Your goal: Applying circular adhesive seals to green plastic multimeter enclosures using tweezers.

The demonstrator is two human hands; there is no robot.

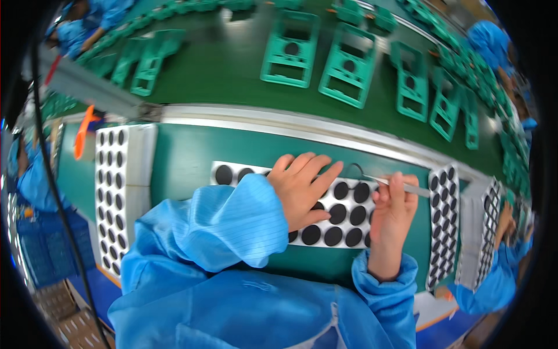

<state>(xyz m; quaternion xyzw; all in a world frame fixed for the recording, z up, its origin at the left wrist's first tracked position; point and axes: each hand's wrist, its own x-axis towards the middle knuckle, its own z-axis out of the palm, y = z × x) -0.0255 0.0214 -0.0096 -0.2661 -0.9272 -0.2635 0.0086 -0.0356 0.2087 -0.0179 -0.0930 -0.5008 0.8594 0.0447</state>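
Note:
A white sheet (pixel 221 164) with rows of round black stickers lies on the green worktop in front of me. My left hand (pixel 303 189) rests across the sheet with its fingers spread, holding nothing. Over the sheet's right end, my right hand (pixel 395 209) is closed on metal tweezers (pixel 414 189), whose tip points left. By that tip is a thin dark curved piece (pixel 356 167); I cannot tell whether it is a ring or the edge of a sticker. Part of the sheet is hidden under my left hand and sleeve.
Stacked sticker sheets stand at the left (pixel 110 192) and right (pixel 443 227). Beyond a metal rail (pixel 279 119), a dark green belt bears several green plastic frames (pixel 349 64). An orange-handled tool (pixel 84 132) is at the far left. Other people in blue sit around.

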